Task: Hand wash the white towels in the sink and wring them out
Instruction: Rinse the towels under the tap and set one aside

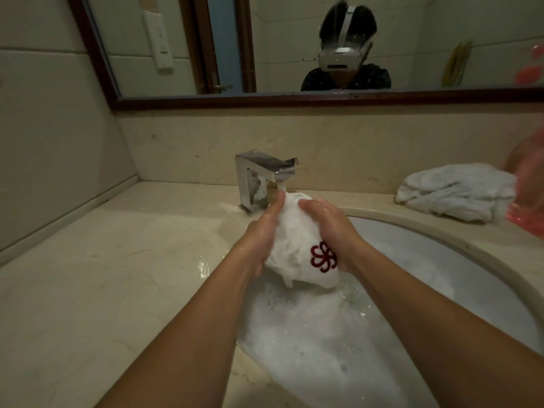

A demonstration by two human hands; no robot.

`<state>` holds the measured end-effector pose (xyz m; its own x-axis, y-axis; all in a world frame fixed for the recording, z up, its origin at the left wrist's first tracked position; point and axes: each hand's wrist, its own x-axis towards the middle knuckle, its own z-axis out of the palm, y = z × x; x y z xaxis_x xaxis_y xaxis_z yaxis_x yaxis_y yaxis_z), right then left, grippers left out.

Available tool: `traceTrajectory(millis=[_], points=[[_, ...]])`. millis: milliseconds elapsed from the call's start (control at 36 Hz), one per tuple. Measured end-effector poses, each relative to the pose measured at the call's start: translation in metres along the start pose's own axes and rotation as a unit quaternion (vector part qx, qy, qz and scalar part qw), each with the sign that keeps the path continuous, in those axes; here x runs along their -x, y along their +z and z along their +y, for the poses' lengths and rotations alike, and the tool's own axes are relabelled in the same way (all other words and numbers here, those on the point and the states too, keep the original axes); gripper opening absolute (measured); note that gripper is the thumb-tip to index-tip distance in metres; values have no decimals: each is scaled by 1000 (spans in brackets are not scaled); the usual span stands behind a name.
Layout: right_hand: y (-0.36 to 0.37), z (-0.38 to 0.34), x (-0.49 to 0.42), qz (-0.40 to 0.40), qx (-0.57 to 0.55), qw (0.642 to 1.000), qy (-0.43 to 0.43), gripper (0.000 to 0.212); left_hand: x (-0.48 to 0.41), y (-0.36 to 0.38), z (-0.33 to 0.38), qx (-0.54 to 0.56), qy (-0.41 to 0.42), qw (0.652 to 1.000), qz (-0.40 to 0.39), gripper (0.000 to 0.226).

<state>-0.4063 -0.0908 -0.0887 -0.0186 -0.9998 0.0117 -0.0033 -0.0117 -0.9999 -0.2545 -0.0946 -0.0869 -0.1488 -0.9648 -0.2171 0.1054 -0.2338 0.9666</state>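
Observation:
A wet white towel (297,245) with a dark red flower emblem is bunched up above the sink (459,260), just under the chrome tap's spout. My left hand (262,234) grips its left side, thumb up toward the spout. My right hand (332,228) grips its right side, fingers curled over the top. Foamy, soapy water (309,343) fills the left and front of the basin below. A second white towel (453,191) lies crumpled on the counter at the right.
The chrome tap (259,178) stands at the back of the beige marble counter (103,275). A pink translucent object (530,195) sits at the right edge beside the second towel. A framed mirror (294,45) hangs above, reflecting a person with a headset.

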Motion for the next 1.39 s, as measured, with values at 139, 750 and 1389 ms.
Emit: traceTrajectory(millis=[139, 750, 1389], points=[[-3, -2, 1, 30, 6, 1000, -1, 41, 1, 0, 0, -17, -6, 1000, -20, 83], [5, 10, 11, 69, 92, 993, -39, 48, -2, -2, 0, 137, 62, 985, 90, 41], [16, 3, 17, 102, -43, 994, 6, 54, 12, 22, 3, 39, 119, 979, 162, 64]])
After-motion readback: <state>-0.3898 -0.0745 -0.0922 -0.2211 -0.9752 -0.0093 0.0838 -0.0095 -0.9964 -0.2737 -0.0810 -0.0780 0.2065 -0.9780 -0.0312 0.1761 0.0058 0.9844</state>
